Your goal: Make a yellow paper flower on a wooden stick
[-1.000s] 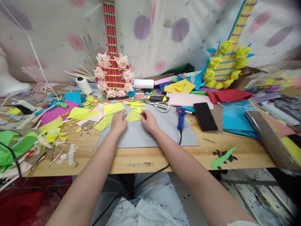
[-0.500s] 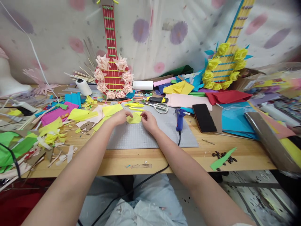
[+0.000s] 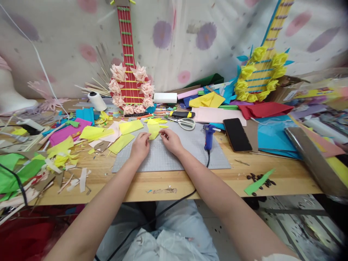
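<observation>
A small piece of yellow paper (image 3: 153, 130) is held up between my two hands over the grey cutting mat (image 3: 174, 159). My left hand (image 3: 140, 146) pinches its lower left edge with closed fingers. At the right edge, the fingertips of my right hand (image 3: 171, 140) are closed on the paper, the thumb partly hidden. Just behind lie narrow yellow paper strips (image 3: 163, 126) and a pair of scissors (image 3: 187, 124) with pale handles. More yellow sheets (image 3: 121, 143) rest left of my left hand.
A blue glue gun (image 3: 208, 137) sits on the mat's right side, its cord running toward my lap. Beyond it is a black phone (image 3: 237, 135). Two paper-flowered guitar models, red (image 3: 133, 90) and yellow (image 3: 258, 81), stand at the back. Paper scraps (image 3: 61, 152) crowd the left.
The yellow paper has turned and been raised from lying flatter. My left hand has moved down and closer to my right hand, which has shifted little.
</observation>
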A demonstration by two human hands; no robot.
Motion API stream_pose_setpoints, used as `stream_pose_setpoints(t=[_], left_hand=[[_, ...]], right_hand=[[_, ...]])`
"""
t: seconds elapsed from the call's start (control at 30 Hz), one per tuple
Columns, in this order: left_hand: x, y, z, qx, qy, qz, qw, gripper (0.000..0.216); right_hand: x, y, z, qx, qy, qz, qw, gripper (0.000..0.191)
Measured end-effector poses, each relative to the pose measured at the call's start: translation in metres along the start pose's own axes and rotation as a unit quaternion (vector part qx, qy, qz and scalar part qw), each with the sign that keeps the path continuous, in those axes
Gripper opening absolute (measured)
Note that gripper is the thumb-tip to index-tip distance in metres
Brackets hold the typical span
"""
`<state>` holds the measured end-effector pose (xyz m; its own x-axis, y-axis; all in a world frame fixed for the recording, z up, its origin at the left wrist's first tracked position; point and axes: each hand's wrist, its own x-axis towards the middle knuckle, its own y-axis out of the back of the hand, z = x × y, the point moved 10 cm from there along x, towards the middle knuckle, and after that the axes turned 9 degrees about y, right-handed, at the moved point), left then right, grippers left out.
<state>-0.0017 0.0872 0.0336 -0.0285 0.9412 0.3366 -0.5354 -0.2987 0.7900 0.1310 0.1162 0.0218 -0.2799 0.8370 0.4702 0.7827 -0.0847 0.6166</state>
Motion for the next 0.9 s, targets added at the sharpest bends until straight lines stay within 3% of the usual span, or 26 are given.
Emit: stream_pose_setpoints(t=[0.2,0.4,0.53,0.63,0.9], left_hand=[[-0.001,-0.003,-0.001,0.03,0.025,-0.012,0.999,0.033],[-0.002,-0.001,0.001,0.065,-0.029,0.003,0.997,0.02],[-0.005,0.007,0.005,0.059,-0.053,0.027,0.997,0.018],[-0.005,0.006,0.008,0.051,-0.065,0.011,0.996,0.017],[0.01,-0.013,-0.005,0.061,-0.008,-0.047,0.997,0.021]], right_hand=[[-0.002,-0.012,-0.015,-0.023,0.038,-0.063,0.997,0.035],[-0.002,-0.018,-0.02,-0.035,0.044,-0.093,0.994,0.035],[-0.002,-0.02,-0.018,-0.034,0.04,-0.096,0.994,0.033],[-0.001,-0.018,-0.016,-0.032,0.029,-0.083,0.996,0.03],[0.001,-0.02,-0.01,-0.038,-0.002,-0.068,0.997,0.027]])
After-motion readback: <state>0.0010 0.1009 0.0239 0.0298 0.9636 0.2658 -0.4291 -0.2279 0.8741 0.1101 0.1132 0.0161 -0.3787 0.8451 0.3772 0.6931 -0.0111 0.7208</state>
